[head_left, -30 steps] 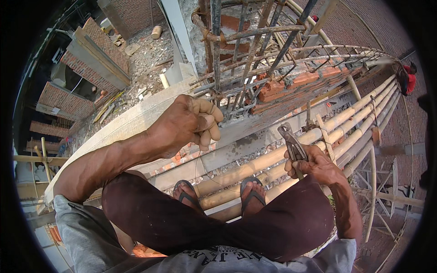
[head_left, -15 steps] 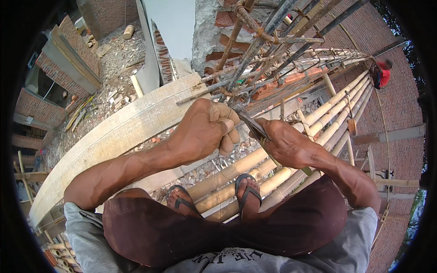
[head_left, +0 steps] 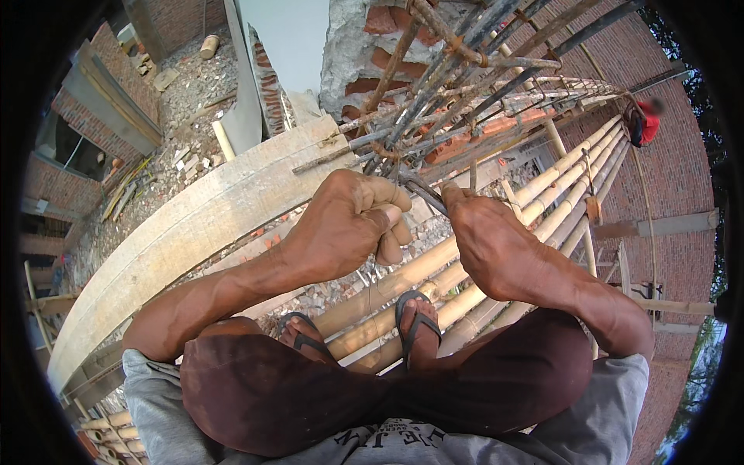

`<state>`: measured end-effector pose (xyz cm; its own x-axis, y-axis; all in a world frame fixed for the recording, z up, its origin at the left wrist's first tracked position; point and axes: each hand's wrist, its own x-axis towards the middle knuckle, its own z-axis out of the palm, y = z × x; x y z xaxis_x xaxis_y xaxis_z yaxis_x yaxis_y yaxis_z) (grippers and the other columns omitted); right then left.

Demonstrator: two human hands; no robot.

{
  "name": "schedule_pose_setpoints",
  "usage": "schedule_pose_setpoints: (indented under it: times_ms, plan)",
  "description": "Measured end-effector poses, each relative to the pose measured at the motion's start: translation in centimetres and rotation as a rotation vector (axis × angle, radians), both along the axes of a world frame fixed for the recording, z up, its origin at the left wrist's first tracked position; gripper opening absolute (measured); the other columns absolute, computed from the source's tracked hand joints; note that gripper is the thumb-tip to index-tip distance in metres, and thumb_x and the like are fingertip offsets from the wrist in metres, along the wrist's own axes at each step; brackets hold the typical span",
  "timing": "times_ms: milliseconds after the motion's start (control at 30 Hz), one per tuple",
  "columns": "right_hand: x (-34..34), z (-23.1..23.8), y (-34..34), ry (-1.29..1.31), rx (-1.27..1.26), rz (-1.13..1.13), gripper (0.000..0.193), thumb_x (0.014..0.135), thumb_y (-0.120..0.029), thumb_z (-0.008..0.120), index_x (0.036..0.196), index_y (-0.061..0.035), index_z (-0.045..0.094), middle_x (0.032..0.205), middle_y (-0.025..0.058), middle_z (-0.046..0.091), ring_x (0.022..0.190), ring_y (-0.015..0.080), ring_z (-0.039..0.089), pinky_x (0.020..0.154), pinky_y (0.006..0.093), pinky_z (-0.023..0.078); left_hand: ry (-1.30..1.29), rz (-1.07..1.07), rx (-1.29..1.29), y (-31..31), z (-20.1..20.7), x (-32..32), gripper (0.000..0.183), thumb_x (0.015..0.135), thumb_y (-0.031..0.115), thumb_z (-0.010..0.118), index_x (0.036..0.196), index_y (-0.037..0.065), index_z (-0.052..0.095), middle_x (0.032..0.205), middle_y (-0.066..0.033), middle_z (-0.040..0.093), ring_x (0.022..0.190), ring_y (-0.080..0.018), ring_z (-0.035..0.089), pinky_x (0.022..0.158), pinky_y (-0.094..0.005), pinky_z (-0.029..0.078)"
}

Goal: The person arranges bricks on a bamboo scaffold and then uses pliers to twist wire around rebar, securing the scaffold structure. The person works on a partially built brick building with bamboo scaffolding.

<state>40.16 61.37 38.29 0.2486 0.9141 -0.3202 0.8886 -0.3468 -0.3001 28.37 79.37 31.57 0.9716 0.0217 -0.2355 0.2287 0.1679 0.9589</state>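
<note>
Fingers point(head_left: 387, 213) clenched beside rebar cage point(head_left: 465, 85)

No packages, labels, signs, screens.

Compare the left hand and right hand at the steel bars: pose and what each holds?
The left hand is curled into a closed fist, knuckles up, just short of the steel bars; what it grips is hidden. The right hand stretches forward and holds a dark metal tool whose tip reaches the bars. The left forearm comes in from the lower left, the right from the lower right. Both are bare and work at the same bundle, above the bamboo poles.
</note>
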Motion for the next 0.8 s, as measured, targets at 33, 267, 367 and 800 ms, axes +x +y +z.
schedule_pose_setpoints:
  times_ms: [33,267,367,800]
  plan:
    - [0.0,0.0,-0.1,-0.009,0.028,0.026,0.024,0.071,0.007,0.057,0.092,0.0168,0.049,0.079,0.0311,0.056,0.081,0.0437,0.062,0.073,0.0453,0.051,0.000,-0.001,-0.005,0.0,0.1,0.0,0.023,0.099,0.006,0.052,0.112,-0.011,0.059,0.085,-0.0145,0.069,0.064,-0.0167,0.066,0.058,-0.0297,0.051]
    - [-0.9,-0.5,-0.3,-0.452,0.060,0.170,0.033,0.064,0.003,0.066,0.092,0.0151,0.051,0.082,0.0266,0.057,0.075,0.0354,0.063,0.068,0.0388,0.053,0.027,0.000,0.060,0.4,0.1,-0.4,0.023,0.099,0.005,0.049,0.112,-0.011,0.058,0.084,-0.0137,0.068,0.063,-0.0165,0.065,0.058,-0.0295,0.050]
    - [-0.9,-0.5,0.0,-0.457,0.018,0.117,0.035,0.063,0.004,0.066,0.092,0.0149,0.051,0.082,0.0253,0.057,0.075,0.0335,0.063,0.066,0.0363,0.053,0.023,0.000,0.072,0.4,-0.1,-0.5,0.022,0.099,0.005,0.049,0.112,-0.010,0.058,0.083,-0.0132,0.068,0.062,-0.0159,0.065,0.057,-0.0294,0.050]
    - [0.8,-1.4,0.4,-0.026,0.209,-0.122,0.021,0.083,0.007,0.049,0.103,0.0116,0.046,0.071,0.0297,0.057,0.077,0.0493,0.061,0.069,0.0518,0.048,-0.019,-0.028,0.096,0.1,0.0,-0.5,0.023,0.099,0.007,0.047,0.113,-0.009,0.058,0.084,-0.0128,0.068,0.064,-0.0157,0.065,0.058,-0.0289,0.049]
